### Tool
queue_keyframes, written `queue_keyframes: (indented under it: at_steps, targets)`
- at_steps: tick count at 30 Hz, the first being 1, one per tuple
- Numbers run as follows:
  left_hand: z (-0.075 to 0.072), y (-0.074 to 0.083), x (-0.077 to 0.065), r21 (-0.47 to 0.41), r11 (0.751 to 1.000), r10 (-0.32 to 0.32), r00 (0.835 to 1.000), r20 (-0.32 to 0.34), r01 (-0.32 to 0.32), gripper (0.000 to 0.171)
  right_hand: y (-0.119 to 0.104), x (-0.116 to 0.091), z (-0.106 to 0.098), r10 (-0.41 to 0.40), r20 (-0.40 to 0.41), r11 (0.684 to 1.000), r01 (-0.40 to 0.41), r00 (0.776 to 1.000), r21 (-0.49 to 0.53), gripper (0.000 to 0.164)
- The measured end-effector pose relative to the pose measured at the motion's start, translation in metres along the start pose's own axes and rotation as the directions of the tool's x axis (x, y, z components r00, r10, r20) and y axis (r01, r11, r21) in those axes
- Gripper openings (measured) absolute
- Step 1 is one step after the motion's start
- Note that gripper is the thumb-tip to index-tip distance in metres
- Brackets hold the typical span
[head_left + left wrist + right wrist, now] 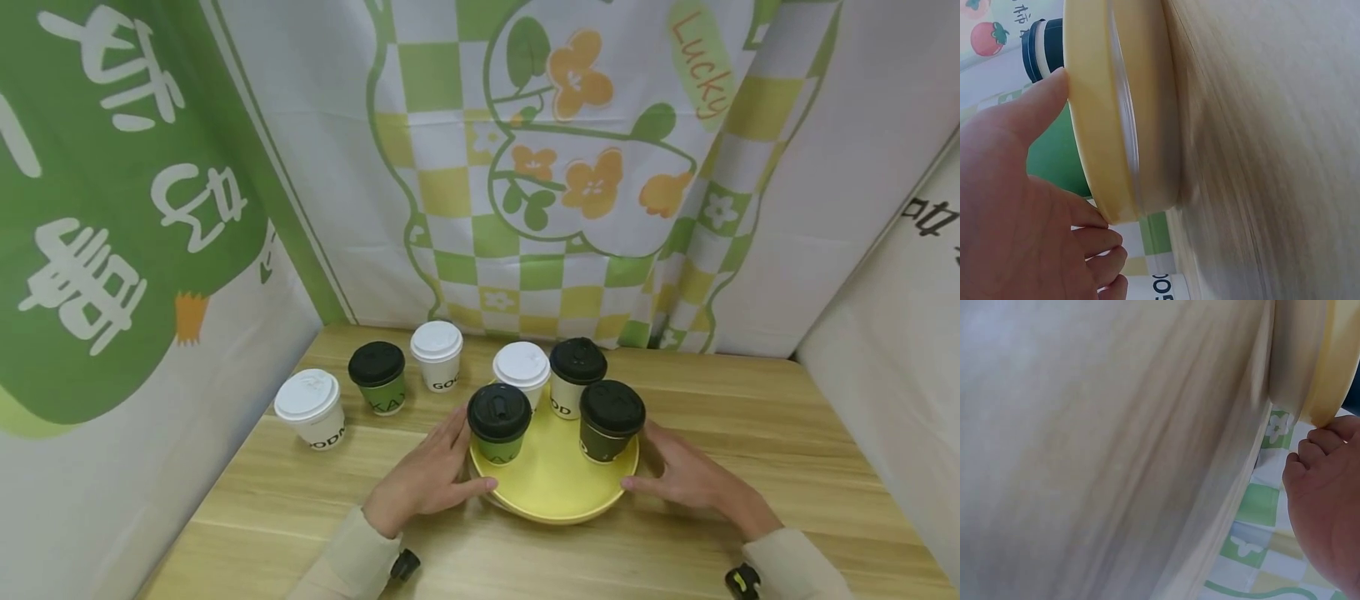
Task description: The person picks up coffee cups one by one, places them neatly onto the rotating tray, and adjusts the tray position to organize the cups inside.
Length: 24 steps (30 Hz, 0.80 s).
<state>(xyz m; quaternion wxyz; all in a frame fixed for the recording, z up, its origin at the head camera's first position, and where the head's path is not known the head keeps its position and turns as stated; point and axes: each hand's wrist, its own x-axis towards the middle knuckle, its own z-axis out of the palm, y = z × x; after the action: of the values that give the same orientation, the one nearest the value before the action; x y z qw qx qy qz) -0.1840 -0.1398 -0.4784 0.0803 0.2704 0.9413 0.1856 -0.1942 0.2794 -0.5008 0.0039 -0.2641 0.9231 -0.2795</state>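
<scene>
A round yellow tray [558, 492] stands on the wooden table, with a paler lower part [1154, 112] below a seam. My left hand [431, 479] holds its left edge, thumb [1044, 103] on the rim and fingers round the side. On the opposite edge, my right hand [690, 471] grips with its thumb at the front and fingers behind. Several lidded paper cups stand upright on the tray: a green cup [501, 450] with a black lid, a white-lidded white cup [522, 367], a black-lidded white cup [564, 396] and a dark cup [606, 442].
Left of the tray, a white cup [311, 408], a green cup [384, 393] with a black lid and another white cup [438, 358] stand on the table [757, 417]. A patterned curtain [517, 275] hangs behind the table's back edge.
</scene>
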Motion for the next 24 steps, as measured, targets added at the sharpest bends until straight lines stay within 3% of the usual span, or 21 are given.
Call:
queue_keyframes:
  at_steps: [9, 17, 21, 24]
  targets:
    - [-0.007, -0.001, -0.008, 0.019, 0.999, -0.027, 0.999, -0.017, 0.028, 0.108, -0.003, 0.000, 0.001, 0.005, 0.012, 1.000, -0.005, 1.000, -0.012, 0.109]
    - [-0.033, -0.006, -0.031, 0.060, 0.998, 0.007, 0.993, -0.117, 0.000, 0.101, -0.007, -0.002, 0.002, 0.032, 0.017, 0.999, -0.031, 0.999, -0.011, 0.111]
    - [-0.054, -0.003, -0.047, 0.045, 0.999, 0.016, 0.978, -0.207, -0.007, 0.096, -0.009, -0.004, 0.002, 0.028, 0.006, 1.000, -0.028, 1.000, -0.005, 0.110]
    - [-0.069, -0.004, -0.059, 0.031, 0.999, 0.027, 0.945, -0.325, -0.018, 0.090, -0.010, -0.004, 0.003, 0.018, -0.006, 1.000, -0.018, 1.000, -0.010, 0.109]
